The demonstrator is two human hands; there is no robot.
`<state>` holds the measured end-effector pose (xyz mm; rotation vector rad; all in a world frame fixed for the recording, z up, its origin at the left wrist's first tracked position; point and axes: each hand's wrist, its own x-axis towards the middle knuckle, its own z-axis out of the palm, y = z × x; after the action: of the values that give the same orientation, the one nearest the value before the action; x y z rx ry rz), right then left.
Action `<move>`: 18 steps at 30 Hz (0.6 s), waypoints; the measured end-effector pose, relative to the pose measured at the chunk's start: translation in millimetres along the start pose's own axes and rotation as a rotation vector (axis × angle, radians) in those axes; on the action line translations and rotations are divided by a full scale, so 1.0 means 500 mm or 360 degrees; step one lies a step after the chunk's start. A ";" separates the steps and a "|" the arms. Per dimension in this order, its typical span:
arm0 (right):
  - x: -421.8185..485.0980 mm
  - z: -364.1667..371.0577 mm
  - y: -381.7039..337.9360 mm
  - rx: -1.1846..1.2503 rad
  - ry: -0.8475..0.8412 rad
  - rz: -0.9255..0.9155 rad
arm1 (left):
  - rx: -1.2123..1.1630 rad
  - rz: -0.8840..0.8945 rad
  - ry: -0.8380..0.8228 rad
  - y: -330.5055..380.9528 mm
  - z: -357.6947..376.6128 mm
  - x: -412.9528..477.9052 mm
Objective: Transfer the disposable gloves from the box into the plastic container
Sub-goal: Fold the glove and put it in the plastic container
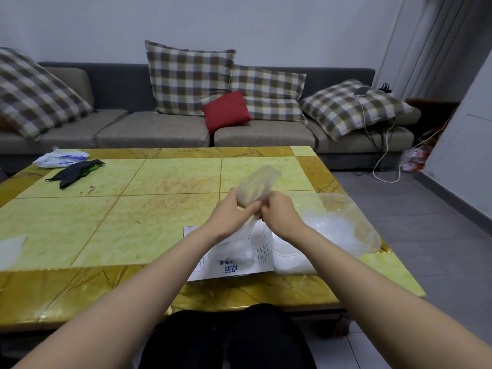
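A white glove box [234, 265] with blue print and glove outlines lies flat on the yellow table [106, 230] near its front edge. To its right stands a clear plastic container [346, 225] with whitish gloves inside. Above the box, my left hand [231, 211] and my right hand [279, 211] meet, both pinching one thin transparent glove [257, 185]. Its upper part sticks up past my fingers, and its lower part hangs down toward the box.
A black cloth [76, 171] and a white-blue plastic packet [61, 159] lie at the table's far left. Something white [10, 251] sits at the left edge. A grey sofa [159, 129] with checked pillows stands behind; cables trail on the floor at right.
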<state>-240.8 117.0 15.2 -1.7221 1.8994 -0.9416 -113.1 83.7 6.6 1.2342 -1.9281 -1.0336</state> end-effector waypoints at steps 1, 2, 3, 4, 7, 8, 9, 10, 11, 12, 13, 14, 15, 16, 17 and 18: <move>0.003 -0.002 0.002 0.0013 0.0002 0.0013 | 0.0053 -0.0057 -0.0078 -0.009 0.000 -0.005; 0.006 -0.004 0.006 0.0037 0.0006 0.0027 | 0.0146 -0.0105 -0.0149 -0.022 0.000 -0.009; 0.008 -0.006 0.007 0.0058 0.0008 0.0047 | 0.0265 -0.0123 -0.0212 -0.035 0.001 -0.014; 0.010 -0.006 0.009 0.0075 0.0014 0.0065 | 0.0381 -0.0124 -0.0262 -0.048 0.004 -0.018; 0.010 -0.008 0.009 0.0154 0.0070 0.0113 | 0.0569 -0.0173 -0.0340 -0.078 0.013 -0.028; 0.012 -0.009 0.010 0.0164 0.0102 0.0110 | 0.0594 -0.0215 -0.0382 -0.087 0.017 -0.031; 0.013 -0.014 0.009 0.0164 0.0134 0.0100 | 0.0617 -0.0254 -0.0425 -0.095 0.020 -0.033; 0.016 -0.019 0.008 0.0153 0.0163 0.0085 | 0.0640 -0.0289 -0.0466 -0.102 0.023 -0.034; 0.016 -0.027 0.005 0.0140 0.0180 0.0073 | 0.0665 -0.0312 -0.0499 -0.109 0.025 -0.035; 0.018 -0.035 0.004 0.0118 0.0189 0.0072 | 0.0687 -0.0319 -0.0517 -0.114 0.028 -0.035; 0.020 -0.043 0.002 0.0089 0.0178 0.0087 | 0.0703 -0.0316 -0.0518 -0.117 0.027 -0.035; 0.022 -0.052 0.004 0.0042 0.0155 0.0121 | 0.0702 -0.0300 -0.0509 -0.115 0.028 -0.032; 0.022 -0.060 0.005 -0.0007 0.0106 0.0160 | 0.0684 -0.0281 -0.0491 -0.108 0.027 -0.030; 0.023 -0.065 0.009 -0.0064 0.0053 0.0187 | 0.0646 -0.0256 -0.0467 -0.097 0.026 -0.028; 0.021 -0.072 0.012 -0.0127 0.0001 0.0202 | 0.0593 -0.0226 -0.0435 -0.081 0.023 -0.025; 0.021 -0.076 0.017 -0.0195 -0.0047 0.0211 | 0.0529 -0.0194 -0.0397 -0.062 0.021 -0.021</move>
<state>-275.0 114.8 36.8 -1.6436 2.0617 -0.7606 -104.1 88.2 -26.4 1.4771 -2.3125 -0.9937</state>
